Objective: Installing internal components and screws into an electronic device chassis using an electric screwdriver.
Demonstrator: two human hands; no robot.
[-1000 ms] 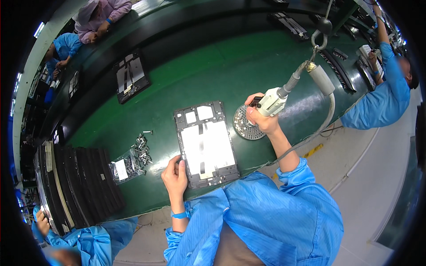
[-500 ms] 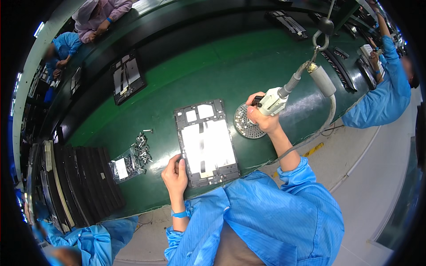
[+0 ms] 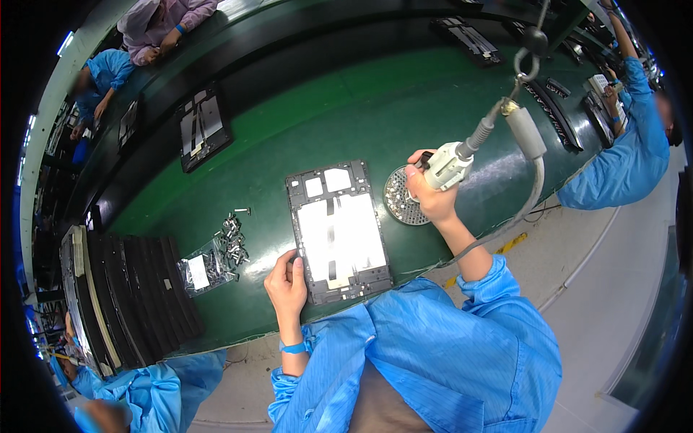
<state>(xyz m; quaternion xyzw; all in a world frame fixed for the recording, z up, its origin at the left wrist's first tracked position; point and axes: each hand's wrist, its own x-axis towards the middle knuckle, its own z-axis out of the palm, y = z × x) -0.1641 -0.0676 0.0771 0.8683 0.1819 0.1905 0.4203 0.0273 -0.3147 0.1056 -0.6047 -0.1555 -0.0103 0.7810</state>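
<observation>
A black tablet-like device chassis (image 3: 343, 234) with bright silvery panels lies flat on the green table in front of me. My left hand (image 3: 286, 283) grips its lower left edge, thumb and fingers against the side. My right hand (image 3: 433, 193) is wrapped round a pale electric screwdriver (image 3: 449, 167), which hangs from a cord and hook. The screwdriver's tip is hidden behind my hand, over a round perforated screw tray (image 3: 404, 209) holding small silvery screws. That tray stands just right of the chassis.
Left of me are a clear bag (image 3: 206, 270) of small dark parts, loose small parts (image 3: 233, 238) and a stack of black panels (image 3: 137, 299). Another chassis (image 3: 202, 128) lies on the dark strip beyond. A cable (image 3: 530, 206) loops at right. Several co-workers sit around.
My right hand and the screwdriver have shifted slightly right, still above the screw tray. The left hand keeps its hold on the chassis edge.
</observation>
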